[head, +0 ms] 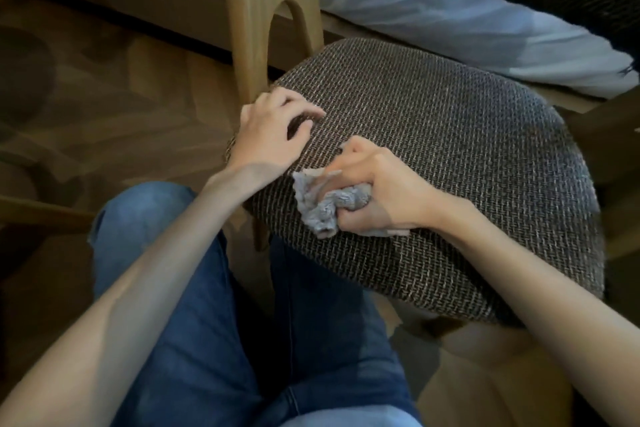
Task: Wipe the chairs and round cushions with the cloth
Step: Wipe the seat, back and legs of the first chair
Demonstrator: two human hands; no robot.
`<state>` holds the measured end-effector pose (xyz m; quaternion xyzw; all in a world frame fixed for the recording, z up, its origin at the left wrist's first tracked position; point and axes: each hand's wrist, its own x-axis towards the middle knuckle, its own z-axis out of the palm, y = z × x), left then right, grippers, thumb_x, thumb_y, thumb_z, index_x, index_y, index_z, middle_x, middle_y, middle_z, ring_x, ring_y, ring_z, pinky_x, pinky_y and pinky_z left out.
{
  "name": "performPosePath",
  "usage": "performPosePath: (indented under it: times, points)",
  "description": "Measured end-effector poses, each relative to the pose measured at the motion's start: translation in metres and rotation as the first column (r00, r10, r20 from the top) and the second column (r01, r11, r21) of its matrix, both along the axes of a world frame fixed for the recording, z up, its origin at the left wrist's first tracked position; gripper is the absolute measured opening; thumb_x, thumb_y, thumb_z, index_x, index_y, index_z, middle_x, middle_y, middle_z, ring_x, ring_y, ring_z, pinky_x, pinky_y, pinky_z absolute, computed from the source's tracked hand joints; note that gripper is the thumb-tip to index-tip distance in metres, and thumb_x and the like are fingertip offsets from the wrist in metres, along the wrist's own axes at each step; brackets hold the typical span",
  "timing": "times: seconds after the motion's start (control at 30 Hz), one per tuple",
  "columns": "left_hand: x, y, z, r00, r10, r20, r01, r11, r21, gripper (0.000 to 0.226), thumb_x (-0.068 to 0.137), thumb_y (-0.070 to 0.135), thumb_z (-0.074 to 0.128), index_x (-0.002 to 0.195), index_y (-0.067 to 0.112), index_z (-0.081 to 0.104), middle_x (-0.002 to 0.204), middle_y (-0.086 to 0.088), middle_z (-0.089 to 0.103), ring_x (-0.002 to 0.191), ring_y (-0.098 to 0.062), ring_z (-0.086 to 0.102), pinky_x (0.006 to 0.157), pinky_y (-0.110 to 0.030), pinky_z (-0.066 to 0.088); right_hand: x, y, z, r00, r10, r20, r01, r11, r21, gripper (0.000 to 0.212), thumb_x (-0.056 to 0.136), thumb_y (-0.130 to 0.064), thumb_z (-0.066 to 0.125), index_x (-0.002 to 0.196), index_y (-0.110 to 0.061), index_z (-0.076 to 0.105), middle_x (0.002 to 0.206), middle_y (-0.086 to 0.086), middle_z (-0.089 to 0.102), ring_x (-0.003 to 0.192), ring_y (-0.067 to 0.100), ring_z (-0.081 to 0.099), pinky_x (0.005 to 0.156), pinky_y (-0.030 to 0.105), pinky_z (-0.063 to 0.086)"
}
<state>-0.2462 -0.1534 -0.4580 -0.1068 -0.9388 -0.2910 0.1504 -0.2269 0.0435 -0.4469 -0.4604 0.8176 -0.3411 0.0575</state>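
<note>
wood floor [138, 97] | cloth [322, 208] clamped in right hand [381, 191] grip, on round cushion [450, 149] | left hand [270, 132] rests loose

Far & right part of round cushion [450, 166] bare, room to pass. Near-left taken: left hand [273, 130] rests at rim, right hand [377, 194] w/ bunched cloth [322, 204] just beside. Wooden chair upright [266, 10] hard against left rim; pale fabric bundle [485, 31] crowds far side.

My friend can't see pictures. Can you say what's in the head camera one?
A person's right hand grips a bunched grey cloth against a round woven cushion, while the left hand rests on its edge. A wooden chair stands behind.
</note>
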Motion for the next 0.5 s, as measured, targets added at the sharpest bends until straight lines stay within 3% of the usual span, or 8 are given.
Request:
performPosePath:
  times: [0.13, 0.33, 0.5]
  points:
    - [-0.018, 0.041, 0.004, 0.980, -0.165, 0.107, 0.181, 0.970, -0.164, 0.030, 0.097, 0.028, 0.049, 0.125, 0.035, 0.060, 0.134, 0.007, 0.050, 0.127, -0.017, 0.041, 0.107, -0.040, 0.020, 0.016, 0.039, 0.004, 0.992, -0.100, 0.082, 0.099, 0.995, 0.018, 0.028, 0.063, -0.034, 0.067, 0.088, -0.024, 0.077, 0.086, -0.015, 0.067, 0.081, 0.017, 0.048, 0.082, 0.045, 0.040]
    - [-0.037, 0.119, -0.010, 0.923, -0.348, 0.165, 0.377, 0.903, -0.204, 0.036, 0.099, 0.029, 0.044, 0.133, 0.032, 0.054, 0.145, 0.003, 0.044, 0.137, -0.019, 0.033, 0.116, -0.047, 0.016, 0.048, 0.089, 0.012, 0.962, -0.247, 0.119, 0.245, 0.969, 0.035, 0.031, 0.062, -0.037, 0.071, 0.091, -0.045, 0.066, 0.101, -0.016, 0.069, 0.093, 0.025, 0.048, 0.089, 0.048, 0.040]
    - [-0.048, 0.167, -0.019, 0.887, -0.423, 0.186, 0.458, 0.855, -0.241, 0.041, 0.102, 0.031, 0.035, 0.142, 0.032, 0.042, 0.152, 0.001, 0.034, 0.143, -0.023, 0.023, 0.117, -0.047, 0.007, 0.072, 0.132, 0.010, 0.880, -0.467, 0.090, 0.465, 0.884, 0.036, 0.026, 0.063, -0.033, 0.067, 0.088, -0.033, 0.073, 0.101, -0.011, 0.069, 0.102, 0.021, 0.047, 0.093, 0.038, 0.040]
